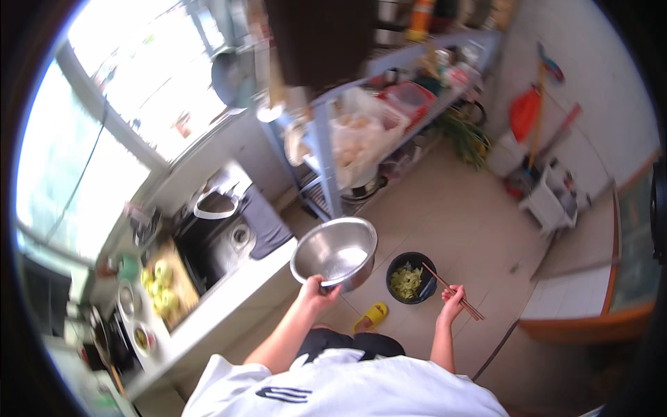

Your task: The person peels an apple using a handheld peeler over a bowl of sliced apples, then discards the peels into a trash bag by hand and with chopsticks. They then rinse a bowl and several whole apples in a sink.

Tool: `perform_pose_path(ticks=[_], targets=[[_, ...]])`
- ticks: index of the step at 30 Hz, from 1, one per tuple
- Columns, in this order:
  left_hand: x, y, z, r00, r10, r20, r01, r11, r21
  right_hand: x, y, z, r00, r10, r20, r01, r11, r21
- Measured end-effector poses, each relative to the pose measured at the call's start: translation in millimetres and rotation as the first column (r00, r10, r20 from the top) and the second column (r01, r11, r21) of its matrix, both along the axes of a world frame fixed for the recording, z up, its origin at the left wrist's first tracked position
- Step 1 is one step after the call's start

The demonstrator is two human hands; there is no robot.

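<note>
My left hand [319, 291] grips the near rim of a stainless steel bowl [336, 250], held out in front of me above the floor. The inside of the bowl looks bare and shiny. In my right hand [452, 301] is a pair of wooden chopsticks [471, 311], their thin ends angled up and left. Past them on the floor stands a dark bucket [390, 276] with pale green vegetable scraps [405, 284] in it. The chopstick tips appear over the bucket's right side; whether they touch it I cannot tell.
To the left runs a white counter [208, 307] with a sink [229, 245], a grey cloth [263, 221] and a cutting board [187, 297] bearing chopped green vegetables [162, 289]. Ahead stands a blue-grey metal shelf [328, 167]. A white stool [550, 200] is at the right.
</note>
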State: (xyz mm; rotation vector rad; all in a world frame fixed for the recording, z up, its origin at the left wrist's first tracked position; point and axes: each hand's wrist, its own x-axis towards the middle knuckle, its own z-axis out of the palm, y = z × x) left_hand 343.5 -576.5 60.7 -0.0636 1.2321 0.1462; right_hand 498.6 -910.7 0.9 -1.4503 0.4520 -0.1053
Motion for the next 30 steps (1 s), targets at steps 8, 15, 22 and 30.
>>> perform_pose_path(ticks=[8, 15, 22, 30], targets=[[-165, 42, 86, 0.920, 0.374, 0.114, -0.365, 0.926, -0.093, -59, 80, 57, 0.889, 0.432, 0.153, -0.409, 0.899, -0.158], [-315, 53, 119, 0.806, 0.590, 0.039, -0.591, 0.803, 0.072, -165, 189, 76, 0.625, 0.762, 0.168, -0.732, 0.647, -0.213], [-416, 73, 101, 0.729, 0.671, 0.134, -0.684, 0.721, 0.111, -256, 306, 114, 0.238, 0.946, 0.220, -0.885, 0.305, -0.352], [-438, 109, 101, 0.664, 0.724, 0.190, -0.746, 0.658, 0.099, -220, 502, 92, -0.261, 0.928, 0.265, -0.687, 0.014, -0.726]])
